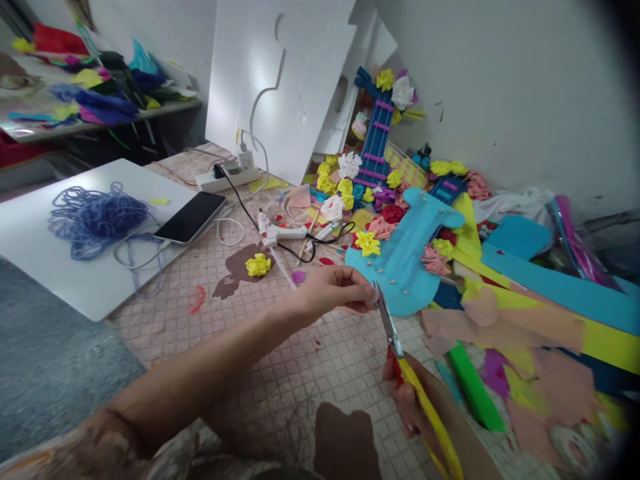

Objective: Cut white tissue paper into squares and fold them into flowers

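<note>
Scissors (395, 343) at the pinched fingertips of the left hand (345, 290)

Over the middle of a table (280, 387) with a grid-patterned cover, the left hand has thumb and fingers pressed together on a small pale bit (373, 294), too small to identify. The right hand (413, 400), nearer the table's front edge, is curled around the red and yellow handles of the scissors. The blades are nearly together, and their points reach up to the left fingertips.

Just beyond the hands lies a light blue guitar-shaped piece (405, 247) ringed by paper flowers. Behind it, a dark blue guitar neck (374, 143) leans up near the back edge. A glue gun (280, 233) and a single yellow flower (259, 265) lie left of the hands. A white board (90, 277) overlaps the table's left edge, bearing a tangle of blue yarn (97, 220) and part of a phone (190, 219). A power strip (230, 177) sits toward the back left corner. A green block (475, 387) and coloured sheets (530, 327) spread toward the right edge.
</note>
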The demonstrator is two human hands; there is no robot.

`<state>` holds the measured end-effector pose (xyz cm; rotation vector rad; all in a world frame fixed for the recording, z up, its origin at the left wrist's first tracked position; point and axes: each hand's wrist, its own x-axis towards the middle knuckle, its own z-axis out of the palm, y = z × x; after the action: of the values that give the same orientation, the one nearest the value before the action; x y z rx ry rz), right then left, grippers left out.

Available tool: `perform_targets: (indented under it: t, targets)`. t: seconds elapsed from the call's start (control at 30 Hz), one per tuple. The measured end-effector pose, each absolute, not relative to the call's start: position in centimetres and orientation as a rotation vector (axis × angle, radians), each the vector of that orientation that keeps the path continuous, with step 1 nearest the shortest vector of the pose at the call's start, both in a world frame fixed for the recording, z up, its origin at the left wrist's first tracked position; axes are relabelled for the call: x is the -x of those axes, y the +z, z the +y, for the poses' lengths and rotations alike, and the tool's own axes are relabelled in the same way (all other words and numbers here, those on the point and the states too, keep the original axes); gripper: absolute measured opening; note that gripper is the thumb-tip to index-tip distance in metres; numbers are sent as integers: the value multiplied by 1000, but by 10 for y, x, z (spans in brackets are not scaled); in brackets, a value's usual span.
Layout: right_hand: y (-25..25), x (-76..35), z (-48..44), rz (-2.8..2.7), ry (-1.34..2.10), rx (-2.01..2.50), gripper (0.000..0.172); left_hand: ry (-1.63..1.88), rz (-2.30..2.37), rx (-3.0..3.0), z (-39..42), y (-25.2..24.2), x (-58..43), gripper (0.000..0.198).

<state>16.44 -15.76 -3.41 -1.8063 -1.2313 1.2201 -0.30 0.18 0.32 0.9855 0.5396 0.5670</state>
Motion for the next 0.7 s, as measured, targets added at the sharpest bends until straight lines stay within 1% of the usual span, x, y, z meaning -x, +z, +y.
perform_targets:
  t: [0.33, 0.5, 0.57, 0.7]
  targets:
    - [-31, -163, -157, -1159, 1302, 1810, 47, 572, 543, -975, 3, 4, 4, 25]
    - [-30, -158, -152, -1025, 1309, 1681, 51, 582, 543, -901, -5, 3, 0, 24]
    - [-24, -155, -147, -1014, 1202, 1620, 46, 577, 557, -862, -13, 0, -5, 24]
    - [-14, -146, -138, -1022, 879, 1626, 31, 577, 586, -843, -31, -8, -15, 21]
